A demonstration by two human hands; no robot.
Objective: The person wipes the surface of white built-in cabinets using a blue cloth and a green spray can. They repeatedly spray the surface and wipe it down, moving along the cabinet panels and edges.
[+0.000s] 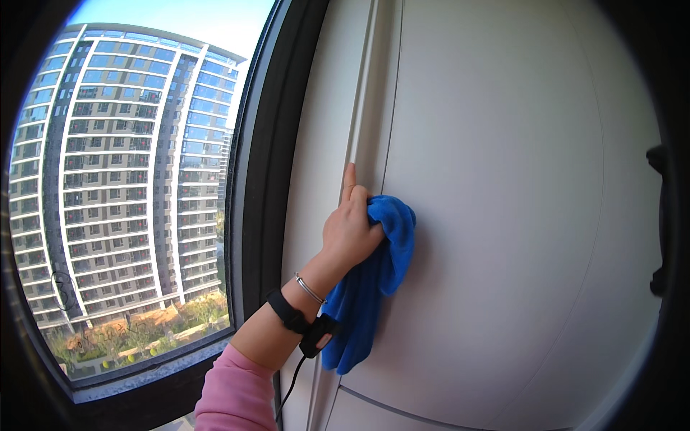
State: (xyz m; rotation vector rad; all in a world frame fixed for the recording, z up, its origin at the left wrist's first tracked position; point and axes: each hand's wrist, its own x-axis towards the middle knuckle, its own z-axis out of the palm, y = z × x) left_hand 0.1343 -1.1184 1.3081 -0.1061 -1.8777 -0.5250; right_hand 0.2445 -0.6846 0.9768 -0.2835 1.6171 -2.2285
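My left hand (pixel 353 226) reaches up from the lower left and grips a bunched blue cloth (pixel 353 318) against a pale panel front. One finger points up along a recessed vertical strip (pixel 364 97) beside the panel (pixel 496 204). The lower part of the cloth hangs down behind my wrist. A silver bracelet (pixel 310 289), a black wrist strap (pixel 285 311) and a small black device (pixel 318 336) with a cable are on the forearm, above a pink sleeve (pixel 237 390). My right hand is out of view.
A dark window frame (pixel 269 161) stands left of the panels, with a sill below the glass. Through the window a high-rise building (pixel 113 161) shows, with trees at its foot. A horizontal seam (pixel 399 408) crosses the panels at the bottom. Dark fittings (pixel 656 221) sit at the right edge.
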